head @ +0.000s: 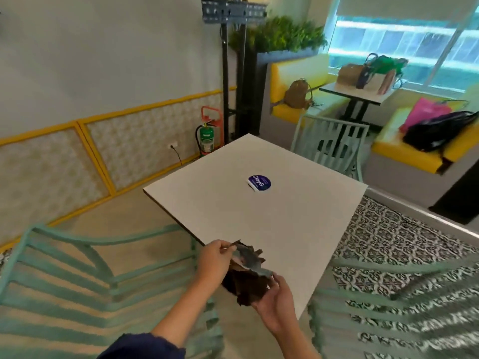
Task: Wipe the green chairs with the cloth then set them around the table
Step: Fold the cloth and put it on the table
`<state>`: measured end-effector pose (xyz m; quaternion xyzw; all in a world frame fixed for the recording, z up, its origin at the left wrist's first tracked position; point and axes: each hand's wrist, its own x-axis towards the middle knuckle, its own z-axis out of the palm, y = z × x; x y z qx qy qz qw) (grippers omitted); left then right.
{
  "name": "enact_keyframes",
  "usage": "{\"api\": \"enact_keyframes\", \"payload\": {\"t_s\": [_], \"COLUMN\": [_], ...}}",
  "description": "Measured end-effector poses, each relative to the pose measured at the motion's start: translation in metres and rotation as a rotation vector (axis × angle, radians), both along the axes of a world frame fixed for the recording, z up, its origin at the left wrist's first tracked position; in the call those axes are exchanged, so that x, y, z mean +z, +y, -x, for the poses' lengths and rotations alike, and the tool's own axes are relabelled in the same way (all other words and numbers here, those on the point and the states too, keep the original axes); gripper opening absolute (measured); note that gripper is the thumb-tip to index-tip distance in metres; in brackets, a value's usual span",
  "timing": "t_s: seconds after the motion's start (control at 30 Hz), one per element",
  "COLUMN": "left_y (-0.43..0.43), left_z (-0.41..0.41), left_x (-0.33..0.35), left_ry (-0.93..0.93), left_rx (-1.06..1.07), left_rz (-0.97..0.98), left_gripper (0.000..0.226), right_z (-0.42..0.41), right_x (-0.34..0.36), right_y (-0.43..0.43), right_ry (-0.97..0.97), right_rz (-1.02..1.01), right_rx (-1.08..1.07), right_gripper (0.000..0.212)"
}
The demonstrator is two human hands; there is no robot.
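step: cloth being readied, wiping not begun | cloth (pixel 247 279) over near corner of table (pixel 259 216), pinched between left hand (pixel 213 257) and right hand (pixel 276 300) | green chairs: near left (pixel 64 268), near right (pixel 388 307), far right (pixel 331 143) | next: probably bunch cloth, reach a near chair

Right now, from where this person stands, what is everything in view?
green chairs: three, mint green; left of the table, right of it, at its far side
table: one, white top, centre
round sticker: one, blue and white, on the table
cloth: one, dark brown and grey, over the table's near edge
fire extinguisher: one, green, by the wall
stand: one, black, behind the extinguisher
plants: green, atop the partition
benches: yellow, by the window
small table: one, between the benches
bags: several, mixed colours, on the small table and the benches
left hand: fingers pinch the cloth's top
right hand: holds the cloth's lower end
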<state>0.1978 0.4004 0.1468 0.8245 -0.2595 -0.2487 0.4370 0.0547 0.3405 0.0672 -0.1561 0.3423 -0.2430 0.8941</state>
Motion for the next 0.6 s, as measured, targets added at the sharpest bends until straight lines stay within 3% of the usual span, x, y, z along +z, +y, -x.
{"api": "enact_keyframes", "payload": {"t_s": [0.13,0.3,0.37,0.5,0.6], "left_y": [-0.059,-0.1,-0.108,-0.121,-0.133], "left_z": [0.014,0.033,0.038,0.045,0.052], "left_x": [-0.033,-0.082,-0.105,-0.132,-0.131], "left_ry": [0.148,0.2,0.219,0.288,0.259], "left_rx": [-0.014,-0.032,0.012,0.086,0.118], "left_rz": [-0.026,-0.158,-0.198,-0.264,-0.259], "left_gripper": [0.022,0.043,0.046,0.018,0.018], "right_z": [0.044,0.067,0.068,0.063,0.055], "right_x": [-0.019,-0.029,-0.036,-0.044,-0.056], "right_y": [-0.088,-0.155,-0.18,-0.211,-0.22], "right_ry": [0.156,0.555,0.683,0.881,0.935], "right_rz": [0.114,0.56,0.673,0.784,0.853], "right_rx": [0.036,0.214,0.227,0.298,0.393], "right_gripper": [0.025,0.013,0.022,0.026,0.03]}}
